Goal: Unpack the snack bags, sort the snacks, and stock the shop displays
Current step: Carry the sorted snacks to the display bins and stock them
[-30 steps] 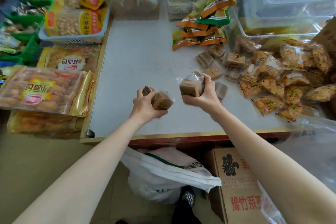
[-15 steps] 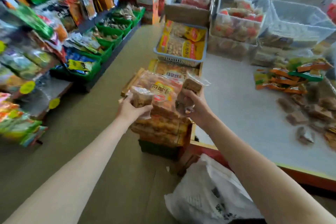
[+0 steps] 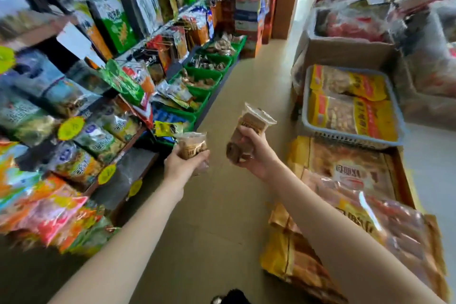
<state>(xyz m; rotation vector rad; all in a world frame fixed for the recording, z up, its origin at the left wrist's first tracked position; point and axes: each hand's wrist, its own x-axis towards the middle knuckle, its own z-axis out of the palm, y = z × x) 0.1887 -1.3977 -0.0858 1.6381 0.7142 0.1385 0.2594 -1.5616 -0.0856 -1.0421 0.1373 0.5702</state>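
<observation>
While both arms reached out over the aisle floor (image 3: 222,205), each hand gripped brown snacks in clear wrappers. The left hand (image 3: 183,166) had its fingers curled round a small wrapped snack pack (image 3: 192,147), held upright near the middle of the scene. The right hand (image 3: 256,155), just to the right and a little higher, clutched a taller bundle of wrapped snacks (image 3: 249,131), whose clear top stuck up above the fingers. The two hands were apart, not touching.

To the left, shelves (image 3: 81,96) of bright snack bags ran away into the distance, with a row of green bins (image 3: 202,81) along their lower edge holding loose wrapped snacks. To the right, a grey basket (image 3: 306,118) held yellow bags of nuts, and nearer lay large bags of bread (image 3: 370,205) stacked on one another. A cardboard box (image 3: 345,52) stood beyond the basket. Much of the left side was blurred.
</observation>
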